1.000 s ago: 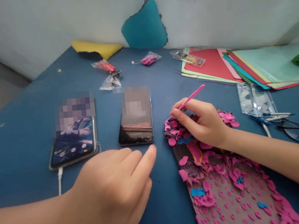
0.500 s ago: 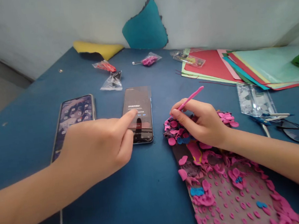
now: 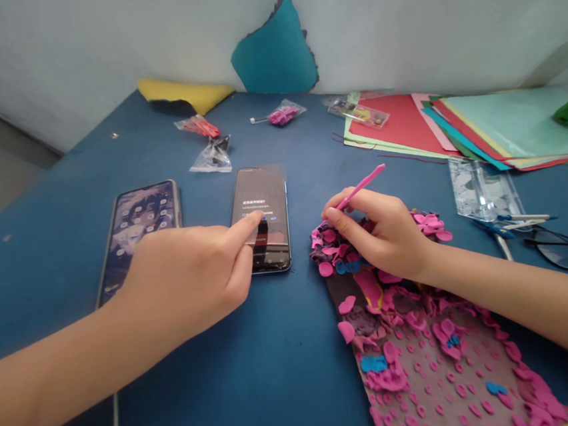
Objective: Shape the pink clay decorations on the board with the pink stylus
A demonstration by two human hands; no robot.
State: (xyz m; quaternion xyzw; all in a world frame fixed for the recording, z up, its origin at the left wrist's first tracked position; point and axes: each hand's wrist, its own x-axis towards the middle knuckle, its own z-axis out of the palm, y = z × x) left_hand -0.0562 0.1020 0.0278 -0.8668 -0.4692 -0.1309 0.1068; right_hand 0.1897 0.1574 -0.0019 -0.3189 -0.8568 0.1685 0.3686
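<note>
My left hand (image 3: 189, 269) points its index finger at the dark screen of a phone (image 3: 267, 188) lying on the table; its other fingers are curled and it holds nothing. The fingertip is over a pop-up with text, and I cannot tell whether it touches the glass. Between thumb and fingers of my right hand (image 3: 387, 236) is a pink modelling tool (image 3: 368, 181), tilted up to the right. That hand rests on a brown panel (image 3: 426, 387) covered with pink, blue and dark clay pieces. The tool's lower tip is by the clay at the panel's upper left.
A second phone (image 3: 134, 221) with a cable lies partly behind my left hand. Small plastic bags of clay (image 3: 282, 114) and coloured paper sheets (image 3: 396, 122) are along the back. Glasses (image 3: 563, 246) and a drawing compass (image 3: 497, 232) lie at the right.
My left index fingertip has shifted slightly right and down over the phone screen. My right hand and the pink modelling tool stay in place.
</note>
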